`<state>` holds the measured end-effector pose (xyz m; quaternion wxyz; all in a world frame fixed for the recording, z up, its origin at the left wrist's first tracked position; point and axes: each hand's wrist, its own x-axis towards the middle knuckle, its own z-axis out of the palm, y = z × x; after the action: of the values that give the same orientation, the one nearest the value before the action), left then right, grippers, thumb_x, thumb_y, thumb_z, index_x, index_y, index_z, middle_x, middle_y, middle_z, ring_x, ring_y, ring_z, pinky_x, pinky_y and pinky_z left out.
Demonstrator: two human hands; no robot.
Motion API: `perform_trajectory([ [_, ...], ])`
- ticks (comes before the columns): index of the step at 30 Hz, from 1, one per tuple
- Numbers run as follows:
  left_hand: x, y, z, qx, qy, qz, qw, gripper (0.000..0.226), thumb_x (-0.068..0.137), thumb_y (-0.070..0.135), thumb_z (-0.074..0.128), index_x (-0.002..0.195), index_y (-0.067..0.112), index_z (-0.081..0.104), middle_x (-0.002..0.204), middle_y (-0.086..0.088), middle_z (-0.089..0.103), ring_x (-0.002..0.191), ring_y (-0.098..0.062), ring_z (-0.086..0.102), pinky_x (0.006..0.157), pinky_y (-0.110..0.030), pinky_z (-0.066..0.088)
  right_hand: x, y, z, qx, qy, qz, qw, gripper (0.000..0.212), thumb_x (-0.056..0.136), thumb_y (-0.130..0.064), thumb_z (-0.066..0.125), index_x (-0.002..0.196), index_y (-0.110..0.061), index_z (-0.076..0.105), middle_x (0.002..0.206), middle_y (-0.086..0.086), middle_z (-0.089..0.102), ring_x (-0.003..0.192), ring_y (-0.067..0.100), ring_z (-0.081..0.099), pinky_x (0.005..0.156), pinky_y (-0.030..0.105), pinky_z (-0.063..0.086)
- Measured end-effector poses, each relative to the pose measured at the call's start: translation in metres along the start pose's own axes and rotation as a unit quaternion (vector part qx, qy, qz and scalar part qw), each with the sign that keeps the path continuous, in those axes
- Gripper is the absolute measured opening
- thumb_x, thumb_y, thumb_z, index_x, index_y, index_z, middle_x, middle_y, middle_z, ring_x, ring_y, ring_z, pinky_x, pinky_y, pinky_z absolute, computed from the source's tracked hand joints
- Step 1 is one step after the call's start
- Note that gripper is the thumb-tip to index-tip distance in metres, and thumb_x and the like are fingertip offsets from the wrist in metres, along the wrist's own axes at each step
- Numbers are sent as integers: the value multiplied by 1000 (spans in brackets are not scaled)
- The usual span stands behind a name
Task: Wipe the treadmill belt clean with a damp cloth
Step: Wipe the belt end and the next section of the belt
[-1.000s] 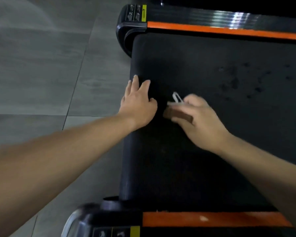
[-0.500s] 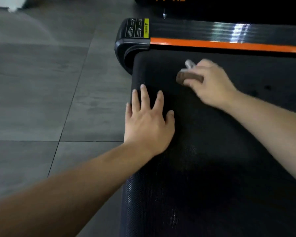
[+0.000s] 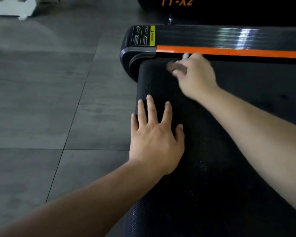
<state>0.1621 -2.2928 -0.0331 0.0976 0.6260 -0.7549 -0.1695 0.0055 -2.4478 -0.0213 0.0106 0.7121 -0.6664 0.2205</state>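
On belt (image 3: pixel 229 168): left hand (image 3: pixel 155 142) flat; right hand (image 3: pixel 195 77) gripping cloth (image 3: pixel 173 66).

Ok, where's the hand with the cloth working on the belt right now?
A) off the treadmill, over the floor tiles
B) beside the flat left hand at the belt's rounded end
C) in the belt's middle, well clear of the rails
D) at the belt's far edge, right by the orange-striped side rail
D: the right hand holds the brown cloth at the belt edge just below the orange stripe.
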Motion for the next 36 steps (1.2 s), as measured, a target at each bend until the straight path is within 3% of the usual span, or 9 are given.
perform_trajectory([
  [3, 2, 0, 0, 1, 1, 1, 1000, 69, 105, 57, 24, 165, 31, 3, 171, -13, -17, 157, -31, -19, 128, -52, 0, -5, 15, -11, -5, -36, -68, 997, 28, 96, -35, 62, 118, -20, 71, 110, 10, 57, 103, 30, 55, 81, 38, 45],
  [7, 1, 0, 2, 1, 3, 2, 1000, 69, 104, 57, 24, 165, 31, 4, 171, -13, -17, 157, -31, -19, 128, -53, 1, 15, 54, -23, -39, 10, 98, 994, 22, 97, -36, 59, 88, -17, 66, 111, 12, 59, 101, 34, 59, 74, 34, 41],
  [12, 1, -1, 2, 11, 21, 26, 999, 66, 105, 56, 23, 164, 31, 10, 172, -15, -14, 157, -32, -19, 128, -52, -3, -20, 40, -24, 15, -53, -42, 998, 27, 97, -33, 63, 119, -21, 72, 108, 8, 54, 98, 27, 54, 84, 37, 44],
  [16, 1, -1, 3, 21, 26, 96, 995, 65, 102, 56, 21, 163, 33, 21, 174, -8, -3, 158, -26, -16, 128, -50, -5, 3, 60, -31, -9, 22, 128, 992, 27, 97, -38, 58, 111, -18, 72, 119, 12, 56, 109, 34, 58, 86, 37, 46],
  [21, 3, -2, 2, 26, 22, 84, 996, 67, 100, 58, 20, 163, 34, 19, 174, -5, 1, 159, -23, -12, 128, -49, -3, -48, 33, -26, 28, -43, -64, 997, 28, 96, -34, 64, 120, -22, 72, 105, 7, 55, 96, 24, 55, 81, 36, 47],
  [26, 3, -2, 2, 26, 18, 81, 996, 68, 99, 59, 17, 163, 35, 18, 174, -4, 0, 159, -23, -12, 129, -49, -3, -11, 68, -42, -3, 26, 154, 988, 19, 96, -38, 60, 98, -24, 72, 110, 8, 62, 106, 34, 61, 83, 37, 48],
  [31, 3, -1, 2, 26, 19, 76, 997, 68, 98, 60, 17, 162, 36, 19, 174, -3, 1, 159, -22, -11, 129, -48, -3, -62, 46, -41, 42, -61, -56, 996, 28, 93, -34, 67, 118, -23, 74, 100, 3, 54, 94, 24, 57, 80, 36, 47],
  [35, 2, 1, 1, 24, 18, 78, 996, 69, 98, 60, 15, 163, 35, 17, 174, -3, -1, 159, -22, -13, 129, -47, -5, -15, 88, -58, 4, 19, 171, 985, 25, 95, -37, 60, 108, -20, 74, 108, 7, 66, 102, 33, 64, 87, 39, 53],
  [36, 2, 0, 1, 26, 17, 78, 996, 69, 98, 60, 15, 163, 35, 17, 174, -3, 0, 159, -22, -12, 129, -47, -5, -19, 82, -53, 8, 28, 174, 984, 25, 96, -37, 60, 108, -20, 74, 109, 6, 64, 102, 32, 63, 87, 37, 52],
])
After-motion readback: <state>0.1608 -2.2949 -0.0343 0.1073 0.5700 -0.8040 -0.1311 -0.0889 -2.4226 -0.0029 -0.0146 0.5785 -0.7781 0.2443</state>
